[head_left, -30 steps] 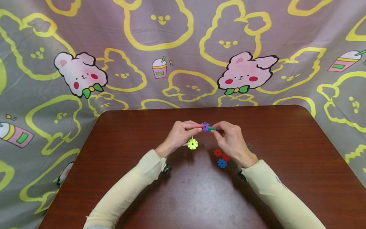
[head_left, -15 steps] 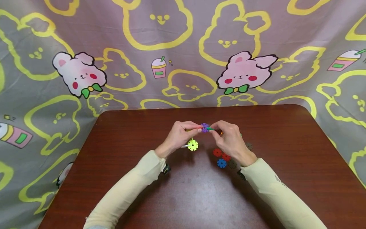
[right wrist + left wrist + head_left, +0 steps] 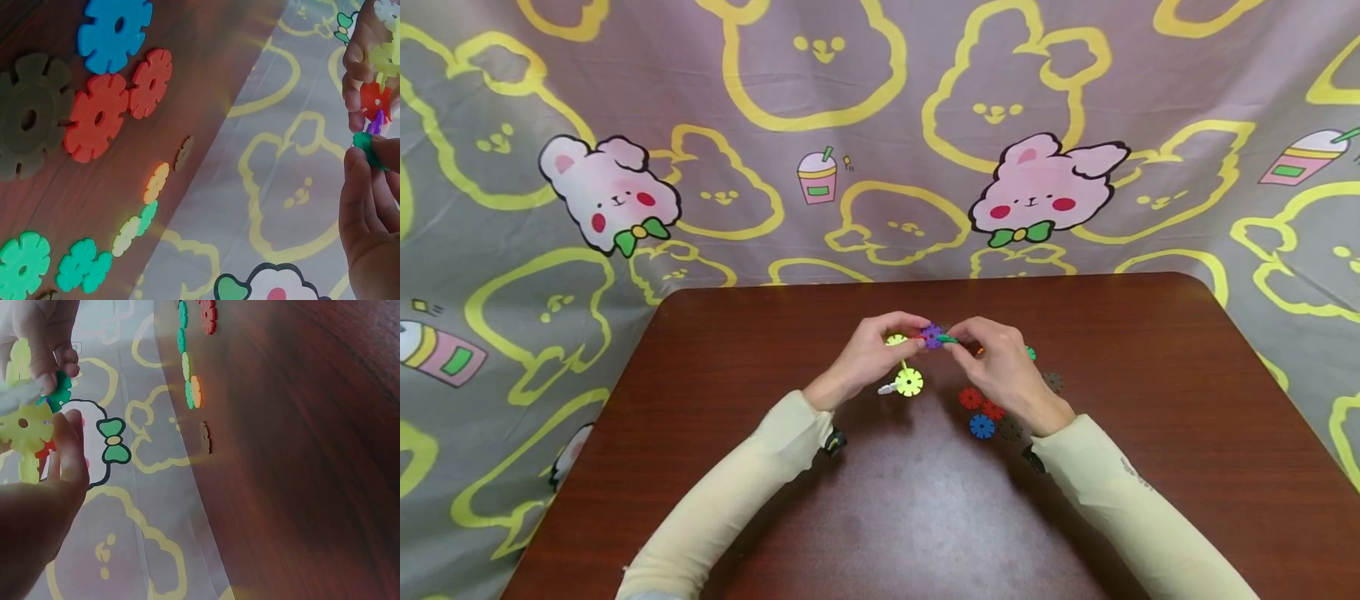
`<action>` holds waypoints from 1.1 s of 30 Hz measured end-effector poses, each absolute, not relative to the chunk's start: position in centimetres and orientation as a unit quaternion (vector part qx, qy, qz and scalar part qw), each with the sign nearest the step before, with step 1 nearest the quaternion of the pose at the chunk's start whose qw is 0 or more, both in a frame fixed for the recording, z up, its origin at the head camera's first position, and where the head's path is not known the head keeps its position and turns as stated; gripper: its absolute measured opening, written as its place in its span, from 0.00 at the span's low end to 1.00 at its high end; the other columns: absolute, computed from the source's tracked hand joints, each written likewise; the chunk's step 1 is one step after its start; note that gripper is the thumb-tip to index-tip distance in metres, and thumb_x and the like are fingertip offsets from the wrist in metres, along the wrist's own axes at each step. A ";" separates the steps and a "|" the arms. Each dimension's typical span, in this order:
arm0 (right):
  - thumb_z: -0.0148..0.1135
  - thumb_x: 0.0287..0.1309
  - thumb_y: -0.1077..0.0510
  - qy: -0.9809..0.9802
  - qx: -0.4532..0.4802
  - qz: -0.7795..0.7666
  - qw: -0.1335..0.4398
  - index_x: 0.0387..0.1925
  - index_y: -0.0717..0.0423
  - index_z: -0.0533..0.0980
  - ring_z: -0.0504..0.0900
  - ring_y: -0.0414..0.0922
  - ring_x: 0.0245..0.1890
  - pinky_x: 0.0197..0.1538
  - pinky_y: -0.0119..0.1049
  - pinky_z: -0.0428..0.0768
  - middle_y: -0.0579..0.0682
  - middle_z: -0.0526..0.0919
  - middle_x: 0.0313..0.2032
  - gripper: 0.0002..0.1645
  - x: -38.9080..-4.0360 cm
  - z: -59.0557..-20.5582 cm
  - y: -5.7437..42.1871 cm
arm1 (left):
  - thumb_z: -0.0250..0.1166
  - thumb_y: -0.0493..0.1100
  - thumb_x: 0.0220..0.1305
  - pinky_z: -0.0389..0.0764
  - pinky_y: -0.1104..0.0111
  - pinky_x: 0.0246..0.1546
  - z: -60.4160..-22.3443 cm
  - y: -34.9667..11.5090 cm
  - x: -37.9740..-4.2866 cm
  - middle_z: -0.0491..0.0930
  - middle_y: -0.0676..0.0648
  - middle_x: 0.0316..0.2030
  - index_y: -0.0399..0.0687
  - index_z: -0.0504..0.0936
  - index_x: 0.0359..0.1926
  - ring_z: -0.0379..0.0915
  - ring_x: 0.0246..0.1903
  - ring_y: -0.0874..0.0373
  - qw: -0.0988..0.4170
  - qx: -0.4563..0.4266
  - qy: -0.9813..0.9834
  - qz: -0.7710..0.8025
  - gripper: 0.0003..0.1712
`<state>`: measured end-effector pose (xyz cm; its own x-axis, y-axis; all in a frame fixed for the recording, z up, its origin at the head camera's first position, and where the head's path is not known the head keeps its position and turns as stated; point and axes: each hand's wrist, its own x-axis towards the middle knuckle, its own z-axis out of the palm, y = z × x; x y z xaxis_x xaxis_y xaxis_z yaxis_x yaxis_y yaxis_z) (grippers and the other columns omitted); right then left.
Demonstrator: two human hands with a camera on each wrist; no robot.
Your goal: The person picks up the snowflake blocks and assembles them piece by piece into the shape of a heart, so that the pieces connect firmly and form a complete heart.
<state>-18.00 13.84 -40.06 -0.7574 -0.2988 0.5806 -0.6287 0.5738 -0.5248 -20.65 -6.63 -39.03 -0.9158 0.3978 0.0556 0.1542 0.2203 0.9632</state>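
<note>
In the head view my left hand [image 3: 868,350] holds a joined cluster of notched plastic snowflake discs above the table. A yellow disc [image 3: 909,382] hangs below the fingers with a white disc [image 3: 887,388] slotted beside it. A red disc [image 3: 374,101] shows between the yellow part and a purple disc [image 3: 932,337]. My right hand [image 3: 1000,354] pinches a green disc [image 3: 950,339] between thumb and fingers, and its edge meets the purple disc. Whether the slots are fully engaged cannot be seen. In the left wrist view the white disc partly covers the join.
Loose discs lie on the brown table [image 3: 760,350] under and beside my right hand: two red discs [image 3: 970,398], a blue disc [image 3: 982,427] and a dark brown disc [image 3: 1011,428]. Farther back are green, yellow and orange discs [image 3: 156,183]. A patterned cloth [image 3: 880,150] hangs behind the table.
The cluster in my left hand has turned a little, so another yellow disc and more of the white one show. The purple and green discs have shifted slightly left, with both hands still gripping.
</note>
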 end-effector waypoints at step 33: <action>0.64 0.60 0.55 -0.948 0.077 0.305 -0.042 0.52 0.69 0.73 0.78 0.59 0.43 0.45 0.52 0.78 0.67 0.79 0.46 0.25 -21.4 -42.6 23.5 | 0.62 0.32 0.64 0.84 0.53 0.41 -39.1 -6.7 -20.8 0.81 0.37 0.38 0.40 0.77 0.55 0.81 0.39 0.36 0.126 0.178 0.765 0.606 0.18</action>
<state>-21.37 23.52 -42.59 -0.9847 -0.1709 -0.0327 -0.1197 0.8018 -0.5855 -20.76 -6.67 -39.11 -0.9046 0.4257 0.0226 0.1196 0.2027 0.9719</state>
